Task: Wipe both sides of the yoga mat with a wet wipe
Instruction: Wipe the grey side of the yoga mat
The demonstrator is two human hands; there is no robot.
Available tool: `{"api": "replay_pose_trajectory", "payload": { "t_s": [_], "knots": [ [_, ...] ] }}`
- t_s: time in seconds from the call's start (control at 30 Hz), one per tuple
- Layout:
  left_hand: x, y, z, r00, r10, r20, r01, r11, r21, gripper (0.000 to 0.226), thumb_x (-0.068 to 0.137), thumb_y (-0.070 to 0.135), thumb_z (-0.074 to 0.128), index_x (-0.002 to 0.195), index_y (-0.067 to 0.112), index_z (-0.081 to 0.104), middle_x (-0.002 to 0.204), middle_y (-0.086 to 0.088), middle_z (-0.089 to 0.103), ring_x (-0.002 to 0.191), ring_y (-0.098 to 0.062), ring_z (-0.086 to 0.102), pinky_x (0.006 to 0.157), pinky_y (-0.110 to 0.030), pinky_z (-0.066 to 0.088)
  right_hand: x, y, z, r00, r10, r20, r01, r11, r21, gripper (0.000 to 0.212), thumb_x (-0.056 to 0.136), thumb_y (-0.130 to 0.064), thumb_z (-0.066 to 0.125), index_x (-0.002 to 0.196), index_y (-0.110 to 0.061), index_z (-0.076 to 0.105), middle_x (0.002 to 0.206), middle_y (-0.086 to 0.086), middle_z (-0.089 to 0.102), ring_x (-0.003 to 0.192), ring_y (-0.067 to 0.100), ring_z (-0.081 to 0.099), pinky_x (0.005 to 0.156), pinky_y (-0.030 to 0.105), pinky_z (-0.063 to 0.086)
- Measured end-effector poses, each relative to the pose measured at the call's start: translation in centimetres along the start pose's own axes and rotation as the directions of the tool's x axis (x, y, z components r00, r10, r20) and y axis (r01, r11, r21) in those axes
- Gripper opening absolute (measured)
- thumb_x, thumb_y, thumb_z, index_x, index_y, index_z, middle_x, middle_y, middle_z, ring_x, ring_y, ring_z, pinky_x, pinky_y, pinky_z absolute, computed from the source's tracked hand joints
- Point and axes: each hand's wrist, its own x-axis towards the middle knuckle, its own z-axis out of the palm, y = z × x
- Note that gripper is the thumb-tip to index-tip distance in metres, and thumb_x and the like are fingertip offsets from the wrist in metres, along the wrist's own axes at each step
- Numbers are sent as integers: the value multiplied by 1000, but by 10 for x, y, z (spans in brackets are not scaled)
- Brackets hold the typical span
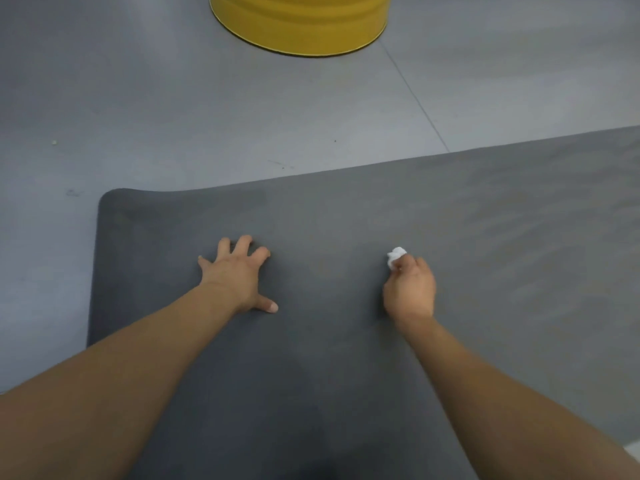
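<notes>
grey yoga mat (346, 358) lies flat on the floor (173, 116), being wiped.
right hand (410, 289) clenches a balled white wet wipe (396, 256) against it; left hand (239, 275), fingers splayed, presses down, likely steadying the mat. a yellow drum (298, 22) stands beyond.

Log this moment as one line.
left hand flat on mat | right hand holds wipe | wiping top side

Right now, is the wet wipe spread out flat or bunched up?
Bunched up. The wet wipe shows as a small white wad poking out of the right hand, whose fingers curl round it over the yoga mat.
</notes>
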Motion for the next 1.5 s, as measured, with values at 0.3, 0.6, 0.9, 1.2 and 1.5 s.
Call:
{"api": "replay_pose_trajectory", "payload": {
  "t_s": [0.3,0.6,0.9,1.2,1.5],
  "knots": [
    [23,2,-10,984,-57,167,63,998,-27,159,45,73,88,154,43,-24,158,9,-41,150,-39,-27,109,-77,23,-35,-73,38,777,-548,310,507,837,208,20,70,2,64,85,-10,67,75,12,61,67,35,59,61,37,50],
    [27,-1,-7,979,-42,198,64,992,-108,159,44,66,93,154,46,-20,155,13,-44,147,-38,-33,109,-79,18,39,-24,24,998,-26,-54,29,998,54,18,83,-1,54,85,-7,71,77,17,66,70,37,63,65,38,50],
    [29,4,-16,982,-50,183,68,993,-96,159,39,62,96,158,41,-7,161,11,-29,150,-42,-22,108,-78,26,19,-106,60,791,-547,274,526,837,152,11,70,-3,60,76,-9,67,70,12,62,64,35,59,59,38,49],
    [29,0,-6,974,-29,225,54,993,-105,159,51,62,93,152,41,-28,151,9,-50,143,-41,-38,112,-78,13,91,-52,50,1000,2,19,-3,999,42,18,81,0,55,87,-5,70,86,19,68,82,39,64,76,41,52],
    [31,-1,-4,973,-20,231,48,992,-115,161,49,63,93,151,41,-30,148,10,-53,142,-41,-41,112,-78,10,60,-125,79,755,-606,253,588,795,149,16,72,-1,62,85,-8,68,73,13,63,67,34,60,63,35,50]
  ]
}}
